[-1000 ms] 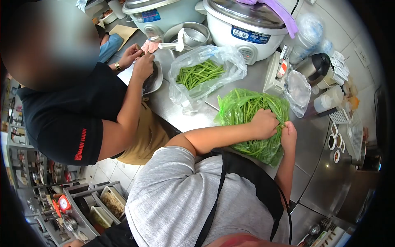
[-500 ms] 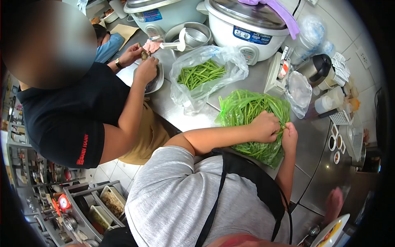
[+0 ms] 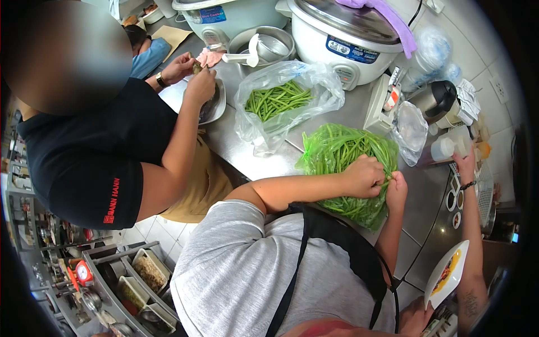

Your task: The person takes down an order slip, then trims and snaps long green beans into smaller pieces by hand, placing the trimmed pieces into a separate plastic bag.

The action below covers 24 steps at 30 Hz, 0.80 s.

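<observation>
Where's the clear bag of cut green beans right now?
In the head view, the clear bag is on the steel counter, upper middle, beyond and to the left of the green bag, in front of the white rice cooker.

A metal counter [image 3: 255, 164] carries a clear bag [image 3: 325, 92] and a green bag [image 3: 311, 154].

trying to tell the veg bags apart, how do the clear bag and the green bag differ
The clear bag is colourless, while the green bag is tinted. The clear bag holds short bean-like pieces; the green bag holds long strands. No hand is at the clear bag, while the wearer's left hand and right hand are at the green bag. Both are plastic and rest on the metal counter.
</observation>
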Tool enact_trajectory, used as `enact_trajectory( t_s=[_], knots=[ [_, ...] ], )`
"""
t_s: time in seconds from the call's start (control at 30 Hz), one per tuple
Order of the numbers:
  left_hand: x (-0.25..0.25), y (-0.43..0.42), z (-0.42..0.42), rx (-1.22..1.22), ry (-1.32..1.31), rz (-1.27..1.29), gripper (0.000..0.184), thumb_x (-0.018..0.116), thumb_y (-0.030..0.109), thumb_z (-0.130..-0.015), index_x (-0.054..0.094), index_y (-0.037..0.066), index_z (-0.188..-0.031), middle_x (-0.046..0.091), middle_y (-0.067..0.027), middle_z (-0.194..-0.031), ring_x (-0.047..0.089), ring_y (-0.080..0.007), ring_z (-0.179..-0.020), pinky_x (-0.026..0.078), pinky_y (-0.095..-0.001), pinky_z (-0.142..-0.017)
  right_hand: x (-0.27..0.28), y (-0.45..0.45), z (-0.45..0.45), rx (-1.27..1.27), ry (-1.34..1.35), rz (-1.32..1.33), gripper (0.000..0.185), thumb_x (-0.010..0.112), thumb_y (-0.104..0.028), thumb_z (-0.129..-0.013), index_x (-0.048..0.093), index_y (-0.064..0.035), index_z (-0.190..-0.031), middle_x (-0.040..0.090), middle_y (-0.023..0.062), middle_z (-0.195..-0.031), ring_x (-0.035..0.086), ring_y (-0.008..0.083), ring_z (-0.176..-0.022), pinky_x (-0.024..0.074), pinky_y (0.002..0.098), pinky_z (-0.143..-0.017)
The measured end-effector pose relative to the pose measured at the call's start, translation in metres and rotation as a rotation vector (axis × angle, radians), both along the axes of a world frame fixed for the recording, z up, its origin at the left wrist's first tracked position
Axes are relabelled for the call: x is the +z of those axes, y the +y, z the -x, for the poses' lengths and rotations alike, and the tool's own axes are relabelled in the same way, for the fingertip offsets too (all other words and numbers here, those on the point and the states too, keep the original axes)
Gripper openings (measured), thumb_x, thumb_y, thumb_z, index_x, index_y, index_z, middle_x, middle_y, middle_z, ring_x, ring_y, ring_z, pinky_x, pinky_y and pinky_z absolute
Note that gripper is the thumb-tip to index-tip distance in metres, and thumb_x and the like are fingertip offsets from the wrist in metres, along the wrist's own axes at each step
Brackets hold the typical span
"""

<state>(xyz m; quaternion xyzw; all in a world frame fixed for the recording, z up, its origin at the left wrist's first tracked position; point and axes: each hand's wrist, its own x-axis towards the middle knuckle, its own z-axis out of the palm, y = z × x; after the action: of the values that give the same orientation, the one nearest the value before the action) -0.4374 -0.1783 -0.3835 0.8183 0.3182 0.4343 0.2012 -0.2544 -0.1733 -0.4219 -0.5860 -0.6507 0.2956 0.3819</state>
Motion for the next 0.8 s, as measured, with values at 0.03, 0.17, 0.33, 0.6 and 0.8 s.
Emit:
enact_trajectory(
  t_s=[0.03,0.17,0.33,0.6,0.8],
  knots=[
    [0.0,0.0,0.0,0.004,-0.013,0.005,0.01,0.061,0.016,-0.058,0.051,0.012,-0.059,0.047,-0.0017,-0.064,0.046,-0.0214,-0.068,0.033,-0.0337,-0.059,-0.003,0.001,0.0,-0.002,0.016,-0.008,0.008,0.041,-0.003,-0.073,0.048,-0.0017,-0.07,0.046,0.0032,-0.06,0.043,0.01,-0.057,0.037,0.0246,-0.054],
    [0.001,0.001,0.0,-0.002,-0.049,0.027,0.01,0.06,0.014,-0.058,0.051,0.013,-0.06,0.047,-0.0016,-0.064,0.046,-0.0215,-0.068,0.033,-0.0335,-0.059,-0.009,0.002,-0.005,-0.012,0.046,0.032,0.008,0.04,-0.002,-0.072,0.048,-0.0018,-0.069,0.047,0.0023,-0.06,0.043,0.0094,-0.057,0.0368,0.024,-0.054],
    [0.003,0.002,0.0,-0.012,-0.195,0.079,0.011,0.061,0.012,-0.059,0.051,0.012,-0.061,0.047,-0.0027,-0.067,0.047,-0.0224,-0.069,0.033,-0.0335,-0.061,-0.01,0.002,-0.009,0.018,0.068,0.077,0.011,0.039,0.0,-0.074,0.049,-0.0026,-0.072,0.05,0.0,-0.066,0.044,0.0073,-0.062,0.0378,0.0217,-0.058],
    [0.003,0.004,0.001,-0.045,-0.37,0.127,0.011,0.061,0.009,-0.062,0.05,0.009,-0.065,0.049,-0.0041,-0.068,0.048,-0.024,-0.068,0.037,-0.0338,-0.062,-0.004,0.001,-0.002,0.013,0.085,0.033,0.01,0.039,-0.001,-0.073,0.048,-0.002,-0.07,0.047,0.0007,-0.061,0.042,0.008,-0.057,0.0365,0.0228,-0.054],
    [-0.001,0.005,0.001,-0.069,-0.465,0.273,0.008,0.056,0.008,-0.072,0.048,0.005,-0.073,0.05,-0.0051,-0.066,0.05,-0.0192,-0.061,0.039,-0.0302,-0.058,-0.002,-0.001,-0.002,0.017,0.052,0.023,0.009,0.04,-0.001,-0.074,0.049,-0.0026,-0.072,0.047,-0.0003,-0.062,0.042,0.0076,-0.058,0.0362,0.022,-0.054]
  ],
)
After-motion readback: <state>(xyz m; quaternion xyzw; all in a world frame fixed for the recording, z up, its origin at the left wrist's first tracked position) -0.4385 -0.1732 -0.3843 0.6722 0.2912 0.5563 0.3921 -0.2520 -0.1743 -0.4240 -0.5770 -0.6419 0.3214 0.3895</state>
